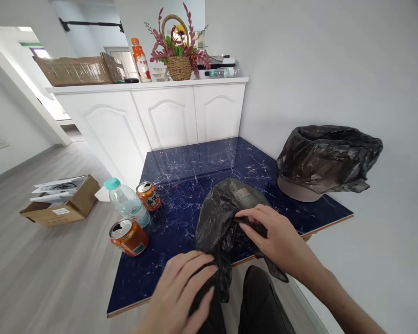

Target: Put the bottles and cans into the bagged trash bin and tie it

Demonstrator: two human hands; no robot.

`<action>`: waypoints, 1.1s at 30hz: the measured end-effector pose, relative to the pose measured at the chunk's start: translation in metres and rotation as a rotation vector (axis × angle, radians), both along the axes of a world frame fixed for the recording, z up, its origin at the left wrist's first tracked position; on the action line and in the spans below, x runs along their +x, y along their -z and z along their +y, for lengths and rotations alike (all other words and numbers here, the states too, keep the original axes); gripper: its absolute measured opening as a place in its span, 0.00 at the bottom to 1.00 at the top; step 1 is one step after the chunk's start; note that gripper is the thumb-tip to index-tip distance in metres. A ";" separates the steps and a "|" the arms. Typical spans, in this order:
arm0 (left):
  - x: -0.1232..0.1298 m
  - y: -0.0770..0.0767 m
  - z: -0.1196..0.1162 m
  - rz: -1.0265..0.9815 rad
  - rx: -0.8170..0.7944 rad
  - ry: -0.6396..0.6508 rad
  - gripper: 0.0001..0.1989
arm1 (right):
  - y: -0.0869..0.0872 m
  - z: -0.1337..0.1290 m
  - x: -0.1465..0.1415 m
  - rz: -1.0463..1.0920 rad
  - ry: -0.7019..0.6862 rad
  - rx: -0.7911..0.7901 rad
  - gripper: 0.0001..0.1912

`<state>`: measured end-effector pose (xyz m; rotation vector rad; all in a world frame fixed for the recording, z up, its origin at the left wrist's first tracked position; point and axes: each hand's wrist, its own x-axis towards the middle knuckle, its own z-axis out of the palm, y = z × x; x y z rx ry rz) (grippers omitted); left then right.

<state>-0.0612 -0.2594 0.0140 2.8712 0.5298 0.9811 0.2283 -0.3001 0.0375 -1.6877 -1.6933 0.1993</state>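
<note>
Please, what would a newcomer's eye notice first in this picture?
Probably the black bag at the front edge of the blue table, with the right hand touching it. Next might come the flower basket on the white cabinet, then two orange cans beside a clear bottle at the table's left edge.

The bag (218,215) at the front edge of my glossy desk (174,232) is thin, crinkled plastic; the left-edge cans (135,237) are smooth metal.

At top centre, a wicker basket of flowers (179,68) stands on a white cabinet (172,118), an orange-capped bottle (141,64) to its left. A cardboard box (76,72) sits upper left; an open carton (61,211) rests on the floor (55,264), middle left.
</note>
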 end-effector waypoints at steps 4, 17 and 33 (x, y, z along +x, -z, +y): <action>0.049 -0.003 0.007 0.185 0.052 -0.008 0.24 | -0.013 -0.016 -0.002 0.111 -0.003 0.015 0.13; 0.057 -0.039 0.047 0.309 0.292 -0.216 0.19 | -0.043 -0.027 0.044 0.021 0.287 0.320 0.11; 0.183 -0.020 0.110 0.419 0.299 0.231 0.19 | 0.031 -0.035 0.095 -0.081 0.302 -0.347 0.37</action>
